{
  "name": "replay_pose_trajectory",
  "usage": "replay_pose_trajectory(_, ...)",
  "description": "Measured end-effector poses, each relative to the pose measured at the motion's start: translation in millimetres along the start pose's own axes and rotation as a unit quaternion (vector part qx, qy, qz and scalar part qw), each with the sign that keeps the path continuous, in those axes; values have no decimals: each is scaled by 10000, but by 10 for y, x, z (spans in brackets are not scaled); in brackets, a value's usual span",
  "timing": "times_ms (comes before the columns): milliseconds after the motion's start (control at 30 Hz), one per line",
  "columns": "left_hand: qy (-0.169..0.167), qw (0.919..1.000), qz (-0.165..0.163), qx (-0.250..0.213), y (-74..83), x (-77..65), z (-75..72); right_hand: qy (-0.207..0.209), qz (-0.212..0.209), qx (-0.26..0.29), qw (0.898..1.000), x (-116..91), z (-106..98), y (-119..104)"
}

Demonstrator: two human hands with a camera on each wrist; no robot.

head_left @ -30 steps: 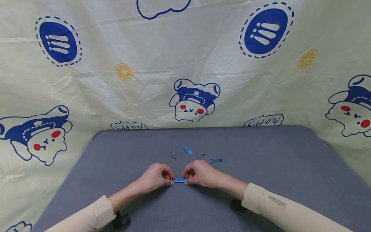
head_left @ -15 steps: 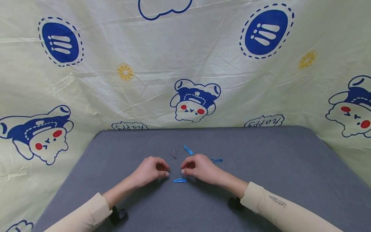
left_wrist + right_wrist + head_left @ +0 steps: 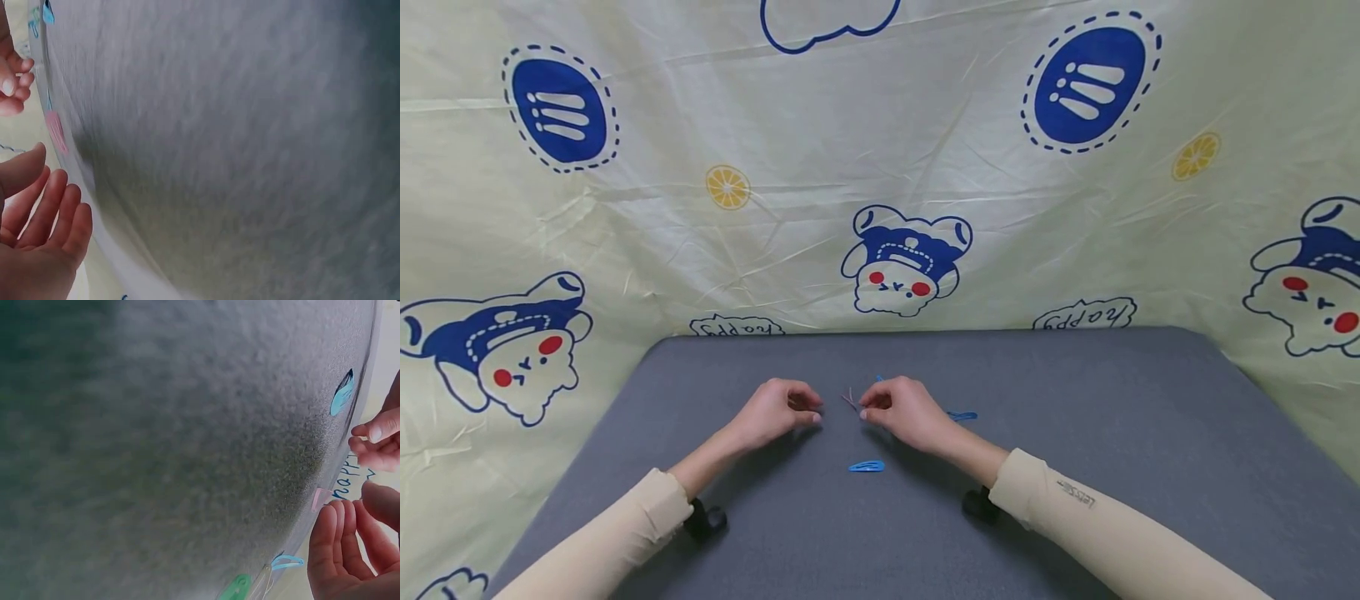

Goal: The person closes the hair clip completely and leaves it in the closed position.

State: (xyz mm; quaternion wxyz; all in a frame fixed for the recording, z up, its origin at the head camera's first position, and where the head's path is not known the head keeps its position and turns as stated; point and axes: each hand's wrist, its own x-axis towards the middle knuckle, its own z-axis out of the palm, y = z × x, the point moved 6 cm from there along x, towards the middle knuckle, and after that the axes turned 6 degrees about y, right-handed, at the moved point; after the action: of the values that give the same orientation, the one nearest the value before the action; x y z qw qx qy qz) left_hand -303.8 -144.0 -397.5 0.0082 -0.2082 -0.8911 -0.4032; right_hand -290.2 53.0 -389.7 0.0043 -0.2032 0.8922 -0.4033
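Observation:
Both hands hover over the grey table around a thin pink snap hair clip (image 3: 849,400). My left hand (image 3: 781,408) is to its left, fingers loosely bent with a gap to the thumb and nothing between. My right hand (image 3: 907,412) is just right of the pink clip, its fingertips close to it; the right wrist view shows its thumb and fingers apart. Nearer me, a blue snap hair clip (image 3: 867,467) lies flat. In the left wrist view the pink hair clip (image 3: 56,132) appears beyond the left fingers.
Partly behind the right hand lies another blue hair clip (image 3: 964,415). A further blue one peeks out above it (image 3: 880,379). The right wrist view shows a green clip (image 3: 236,587) and a pale clip (image 3: 260,584). A patterned cloth (image 3: 805,250) hangs behind the table.
Both hands have let go of the near blue hair clip, which stays on the table. They have moved away from me, toward the pink clip, the left hand also moving leftward.

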Motion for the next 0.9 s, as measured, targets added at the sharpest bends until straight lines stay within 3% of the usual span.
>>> replay_pose_trajectory(200,-161,9995,-1,-273,-85,129,-14,20,83,12,10000,91,44,14)
replay_pose_trajectory(333,-315,9980,-214,-495,-137,174,-5,-76,108,-48,9999,153,100,28)
replay_pose_trajectory(633,-402,9956,-424,-733,-216,184,10,-38,133,-311,9994,263,180,61)
replay_pose_trajectory(900,-374,9945,-463,-861,-134,147,-5,30,229,-447,9987,331,214,67)
